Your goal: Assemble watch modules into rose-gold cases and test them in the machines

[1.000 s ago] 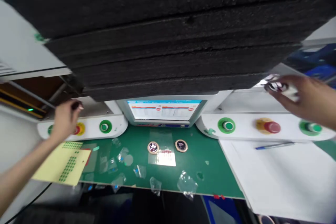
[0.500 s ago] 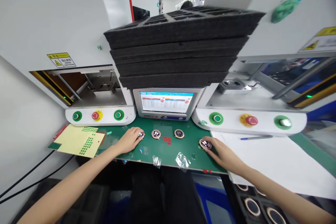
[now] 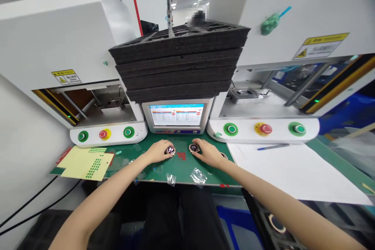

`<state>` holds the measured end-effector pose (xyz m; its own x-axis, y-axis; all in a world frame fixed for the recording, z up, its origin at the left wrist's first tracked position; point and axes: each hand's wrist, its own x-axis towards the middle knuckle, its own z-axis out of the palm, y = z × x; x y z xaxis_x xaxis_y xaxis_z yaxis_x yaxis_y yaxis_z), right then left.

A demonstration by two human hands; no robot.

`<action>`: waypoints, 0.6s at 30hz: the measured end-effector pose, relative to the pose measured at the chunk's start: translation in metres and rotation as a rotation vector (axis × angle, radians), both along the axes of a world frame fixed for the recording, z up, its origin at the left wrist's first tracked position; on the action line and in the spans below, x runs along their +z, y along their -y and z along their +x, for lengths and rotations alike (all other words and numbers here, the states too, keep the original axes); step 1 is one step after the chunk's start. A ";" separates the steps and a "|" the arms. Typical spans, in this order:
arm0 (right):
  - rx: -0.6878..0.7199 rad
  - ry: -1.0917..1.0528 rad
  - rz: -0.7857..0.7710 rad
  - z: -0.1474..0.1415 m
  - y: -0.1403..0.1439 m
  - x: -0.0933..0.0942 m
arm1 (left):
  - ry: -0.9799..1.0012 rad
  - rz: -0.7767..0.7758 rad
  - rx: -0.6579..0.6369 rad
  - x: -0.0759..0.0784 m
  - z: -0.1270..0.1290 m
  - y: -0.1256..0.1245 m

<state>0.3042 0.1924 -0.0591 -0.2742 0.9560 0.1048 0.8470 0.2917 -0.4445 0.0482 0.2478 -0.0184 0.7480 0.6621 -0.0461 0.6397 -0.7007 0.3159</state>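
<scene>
Two small round discs with copper rims and dark faces lie on the green mat (image 3: 181, 168) in front of the screen. My left hand (image 3: 158, 151) has its fingertips closed around the left disc (image 3: 170, 150). My right hand (image 3: 207, 153) pinches the right disc (image 3: 193, 148). A third disc (image 3: 224, 156) peeks out just right of my right hand. Both discs rest on the mat, a few centimetres apart, with small red marks between them.
A stack of black foam trays (image 3: 178, 62) sits above the monitor (image 3: 176, 115). The machines on either side carry green and red buttons (image 3: 103, 134) (image 3: 265, 129). A yellow sticker sheet (image 3: 84, 162) lies left; white paper (image 3: 290, 170), a blue pen (image 3: 272, 147) right. Plastic scraps (image 3: 198, 175) litter the mat's front edge.
My hands came down from the machine bays to the mat, then moved inward from the outer discs onto the two middle discs. The view has pulled back.
</scene>
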 end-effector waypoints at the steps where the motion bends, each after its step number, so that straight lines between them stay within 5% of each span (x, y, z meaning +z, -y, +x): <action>1: -0.008 0.004 -0.004 -0.001 0.001 0.000 | -0.001 0.005 0.010 0.001 0.000 0.002; 5: -0.019 0.019 -0.011 -0.001 0.002 0.000 | 0.030 0.048 0.058 0.021 -0.017 0.010; 9: -0.021 0.002 -0.011 -0.001 0.003 -0.001 | 0.070 0.164 0.231 0.065 -0.077 -0.006; 13: 0.000 -0.028 -0.008 0.001 0.001 -0.001 | 0.036 0.293 0.530 0.106 -0.145 -0.053; 18: 0.026 -0.043 -0.015 0.003 -0.002 0.001 | -0.062 0.347 0.806 0.118 -0.185 -0.131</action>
<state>0.3068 0.1949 -0.0578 -0.2945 0.9501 0.1028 0.8194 0.3064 -0.4846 -0.1369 0.3785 0.0995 0.0500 0.9718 0.2304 0.9899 -0.0788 0.1176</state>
